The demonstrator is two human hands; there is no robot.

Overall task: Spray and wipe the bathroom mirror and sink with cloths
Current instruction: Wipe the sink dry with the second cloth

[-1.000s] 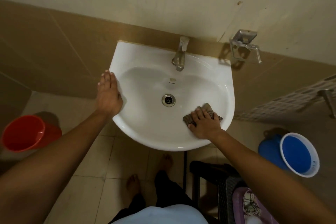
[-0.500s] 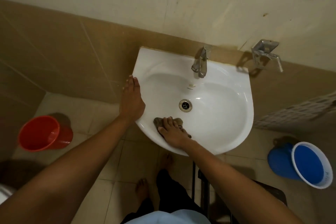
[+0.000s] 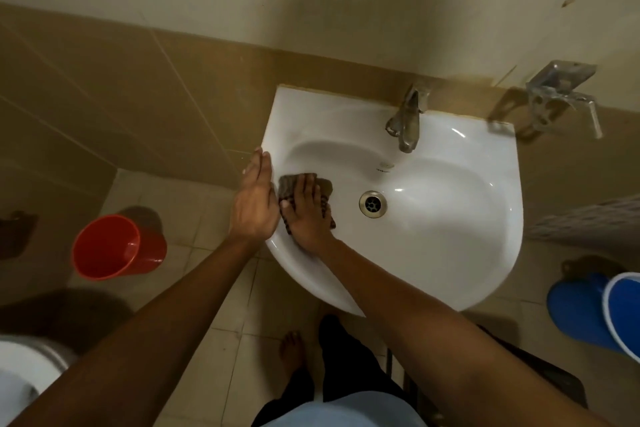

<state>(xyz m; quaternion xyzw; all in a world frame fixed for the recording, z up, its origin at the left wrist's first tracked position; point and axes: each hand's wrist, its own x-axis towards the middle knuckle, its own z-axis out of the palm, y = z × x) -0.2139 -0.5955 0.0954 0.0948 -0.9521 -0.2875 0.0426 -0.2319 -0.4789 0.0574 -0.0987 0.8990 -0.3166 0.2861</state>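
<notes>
- Red bucket point(image 3: 114, 248): on the tiled floor, left of the sink.
- Left hand point(image 3: 254, 203): fingers together, flat on the left rim of the sink point(image 3: 478, 215).
- Right hand point(image 3: 304, 211): fingers spread, pressing cloth point(image 3: 289, 184) against the basin's left inner wall.
- Blue bucket point(image 3: 588, 312): on the floor, right.

The right hand point(image 3: 306, 215) is pressing a dark cloth point(image 3: 292, 184) flat against the inner left wall of the white sink point(image 3: 450, 218), fingers spread over it. The left hand point(image 3: 254, 204) is lying open on the sink's left rim, touching the right hand. The drain point(image 3: 372, 204) is sitting just right of the cloth, the tap point(image 3: 406, 121) above it. A red bucket point(image 3: 114, 246) is standing on the floor at left, a blue bucket point(image 3: 602, 312) at right.
</notes>
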